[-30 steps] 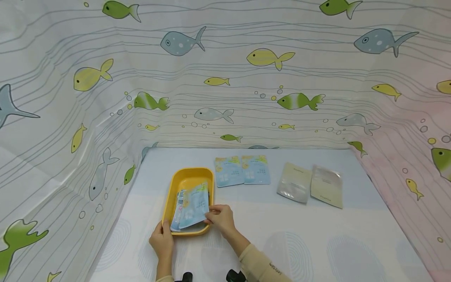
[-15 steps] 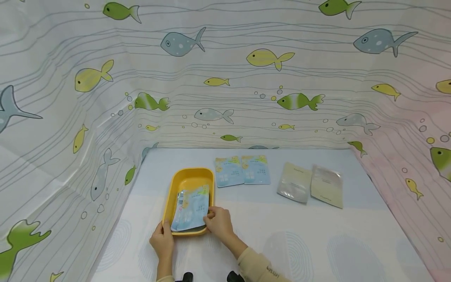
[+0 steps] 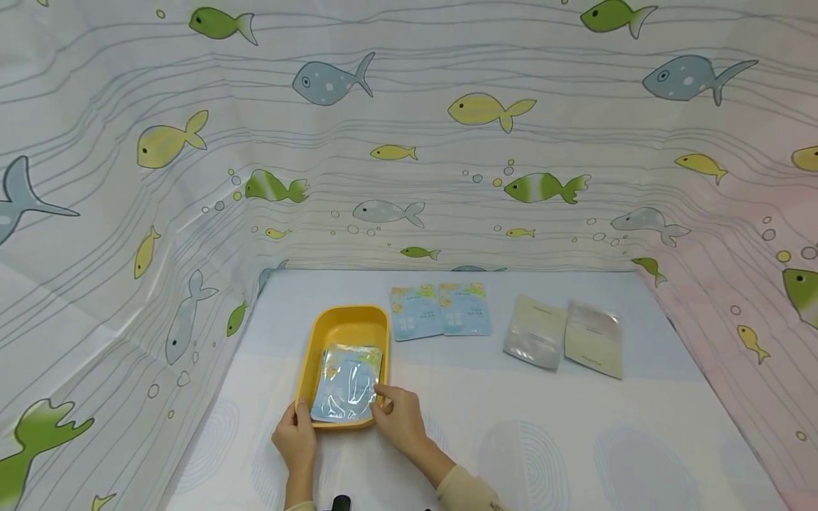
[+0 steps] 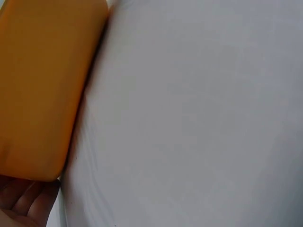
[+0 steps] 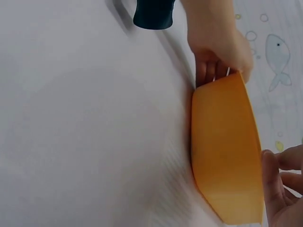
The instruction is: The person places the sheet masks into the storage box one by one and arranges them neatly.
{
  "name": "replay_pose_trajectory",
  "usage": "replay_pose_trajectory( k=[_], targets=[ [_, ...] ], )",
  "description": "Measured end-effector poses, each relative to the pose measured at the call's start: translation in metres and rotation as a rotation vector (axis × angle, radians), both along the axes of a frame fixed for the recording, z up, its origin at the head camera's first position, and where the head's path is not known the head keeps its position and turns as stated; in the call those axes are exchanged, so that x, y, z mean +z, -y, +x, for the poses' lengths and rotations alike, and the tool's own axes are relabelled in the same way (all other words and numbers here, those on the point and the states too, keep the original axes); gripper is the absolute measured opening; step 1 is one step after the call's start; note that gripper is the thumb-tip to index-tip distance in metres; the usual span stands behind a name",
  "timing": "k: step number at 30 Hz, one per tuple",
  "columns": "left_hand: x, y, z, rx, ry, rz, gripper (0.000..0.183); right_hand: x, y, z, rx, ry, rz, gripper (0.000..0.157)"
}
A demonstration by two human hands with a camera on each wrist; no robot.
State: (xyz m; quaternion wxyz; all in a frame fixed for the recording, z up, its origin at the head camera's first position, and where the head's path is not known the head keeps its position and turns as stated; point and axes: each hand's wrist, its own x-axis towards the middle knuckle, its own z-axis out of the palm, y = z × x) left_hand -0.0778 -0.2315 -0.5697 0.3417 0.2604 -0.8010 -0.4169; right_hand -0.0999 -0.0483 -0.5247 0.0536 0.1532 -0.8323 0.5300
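Observation:
A yellow tray (image 3: 353, 313) sits left of centre in the head view, holding a stack of light blue sachets; the glossy top sachet (image 3: 348, 383) lies nearly flat. My left hand (image 3: 296, 434) grips the tray's near left corner, thumb at the rim and fingers low against the outside, as the left wrist view shows. Over the tray's right rim, my right hand (image 3: 401, 419) pinches the right edge of the top sachet between thumb and index finger. In the right wrist view the orange-looking tray wall (image 5: 225, 146) hides the sachets.
Two light blue sachets (image 3: 417, 314) lie side by side behind the tray to the right. Farther right rest two pale beige and silver sachets (image 3: 594, 341). A fish-patterned curtain (image 3: 409, 170) encloses the table's back and sides. A dark rounded object (image 3: 341, 503) shows at the near edge.
The top sachet was tilted and fanned over those under it; it has come down flat and lined up with the stack. My right hand has shifted slightly toward me; my left stays put.

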Motion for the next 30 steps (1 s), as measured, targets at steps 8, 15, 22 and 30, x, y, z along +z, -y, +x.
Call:
replay_pose_trajectory(
  k=[8, 15, 22, 30],
  targets=[
    [-0.001, 0.003, -0.002, 0.008, 0.011, 0.002, 0.022, -0.002, -0.021, -0.004, -0.023, -0.088, -0.120, 0.018],
    [-0.003, 0.001, -0.002, 0.007, 0.044, 0.021, 0.025, 0.000, -0.048, -0.008, 0.061, 0.077, -0.048, 0.018],
    [-0.004, 0.003, -0.002, 0.000, 0.054, 0.024, 0.025, -0.012, -0.090, -0.007, 0.050, 0.113, -0.048, 0.017],
    [-0.003, 0.006, 0.000, -0.008, 0.053, 0.020, 0.025, -0.027, -0.135, -0.004, -0.123, 0.228, -0.074, 0.014]
  ],
)
